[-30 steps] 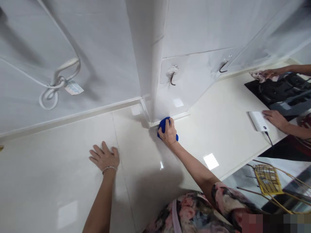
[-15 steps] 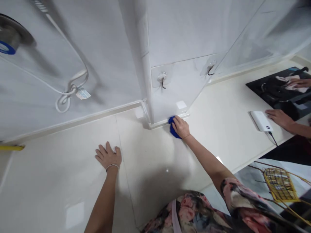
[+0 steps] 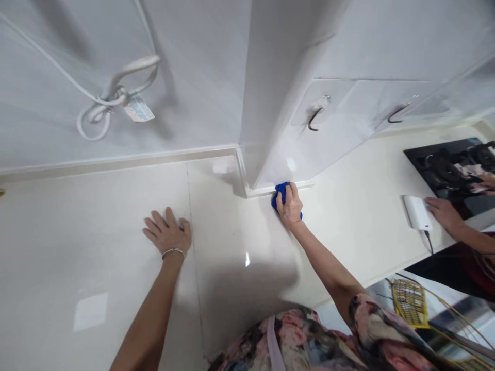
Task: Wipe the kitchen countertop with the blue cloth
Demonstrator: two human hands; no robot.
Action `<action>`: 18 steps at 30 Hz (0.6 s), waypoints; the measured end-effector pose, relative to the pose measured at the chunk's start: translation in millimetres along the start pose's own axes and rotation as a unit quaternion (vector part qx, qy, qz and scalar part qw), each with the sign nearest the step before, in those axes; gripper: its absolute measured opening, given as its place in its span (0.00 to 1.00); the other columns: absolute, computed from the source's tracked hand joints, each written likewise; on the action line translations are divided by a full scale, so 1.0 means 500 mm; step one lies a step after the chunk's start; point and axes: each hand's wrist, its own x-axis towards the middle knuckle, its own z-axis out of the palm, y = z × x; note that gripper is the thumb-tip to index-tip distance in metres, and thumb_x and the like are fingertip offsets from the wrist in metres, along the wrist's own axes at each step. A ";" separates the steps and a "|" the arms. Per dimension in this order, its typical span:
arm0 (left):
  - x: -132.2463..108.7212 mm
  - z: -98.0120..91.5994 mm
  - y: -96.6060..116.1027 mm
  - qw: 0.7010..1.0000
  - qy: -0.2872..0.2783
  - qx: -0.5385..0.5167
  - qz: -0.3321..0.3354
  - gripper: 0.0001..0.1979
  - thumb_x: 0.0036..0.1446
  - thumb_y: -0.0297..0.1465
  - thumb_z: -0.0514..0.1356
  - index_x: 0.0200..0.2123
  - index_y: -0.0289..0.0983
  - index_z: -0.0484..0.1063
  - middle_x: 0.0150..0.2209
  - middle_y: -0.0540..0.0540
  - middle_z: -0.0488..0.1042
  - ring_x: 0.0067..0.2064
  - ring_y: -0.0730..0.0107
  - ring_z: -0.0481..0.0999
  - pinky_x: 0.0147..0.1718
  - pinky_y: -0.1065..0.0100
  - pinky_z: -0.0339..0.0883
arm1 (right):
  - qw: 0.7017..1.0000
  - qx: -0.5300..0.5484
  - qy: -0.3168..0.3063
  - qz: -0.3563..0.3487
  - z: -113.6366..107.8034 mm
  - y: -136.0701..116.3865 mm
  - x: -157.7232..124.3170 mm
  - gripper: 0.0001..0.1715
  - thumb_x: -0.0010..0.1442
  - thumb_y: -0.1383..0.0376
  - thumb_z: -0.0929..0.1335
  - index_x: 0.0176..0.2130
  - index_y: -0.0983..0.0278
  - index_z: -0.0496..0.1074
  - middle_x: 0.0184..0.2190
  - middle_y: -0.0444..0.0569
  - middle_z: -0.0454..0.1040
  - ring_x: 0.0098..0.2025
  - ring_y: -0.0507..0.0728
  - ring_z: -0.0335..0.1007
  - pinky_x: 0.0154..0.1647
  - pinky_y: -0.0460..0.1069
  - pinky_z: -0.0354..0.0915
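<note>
My right hand (image 3: 291, 207) grips a crumpled blue cloth (image 3: 280, 194) and presses it on the pale countertop (image 3: 240, 232), against the foot of a white tiled pillar (image 3: 297, 149). Part of the cloth is hidden under my palm and fingers. Lying flat on the counter to the left is my left hand (image 3: 169, 233), its fingers spread and nothing in it. A thin bracelet (image 3: 173, 251) circles that wrist. Close to the left hand runs a seam in the counter.
Two hooks (image 3: 315, 119) hang on the pillar. A knotted white cord (image 3: 116, 98) with a tag dangles at upper left. At right, another person's hand (image 3: 444, 212) rests beside a white box (image 3: 416, 212) with a black cable, near a dark board (image 3: 464, 190). A yellow basket (image 3: 410, 303) sits below the counter.
The view has shifted, so the pillar and hooks appear farther right and tilted. My right hand has turned slightly on the cloth, still at the pillar's foot. The left hand stays flat.
</note>
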 end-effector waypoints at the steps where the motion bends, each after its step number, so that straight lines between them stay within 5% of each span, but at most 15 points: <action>1: 0.000 0.002 -0.002 1.000 0.003 -0.001 0.003 0.36 0.71 0.42 0.48 0.76 0.29 0.55 0.79 0.24 0.42 0.79 0.31 0.34 0.73 0.29 0.32 | 1.000 -0.005 -0.002 -0.011 -0.002 -0.007 -0.002 0.26 0.75 0.55 0.60 0.61 0.69 0.69 0.62 0.69 0.72 0.61 0.67 0.75 0.57 0.60 0.77; 18: -0.001 -0.003 0.006 1.000 0.015 -0.009 0.002 0.36 0.70 0.40 0.49 0.75 0.28 0.57 0.78 0.23 0.44 0.79 0.31 0.35 0.73 0.28 0.33 | 0.984 -0.059 -0.138 -0.100 0.004 -0.158 -0.016 0.22 0.76 0.59 0.59 0.58 0.71 0.70 0.62 0.71 0.70 0.45 0.61 0.76 0.40 0.52 0.74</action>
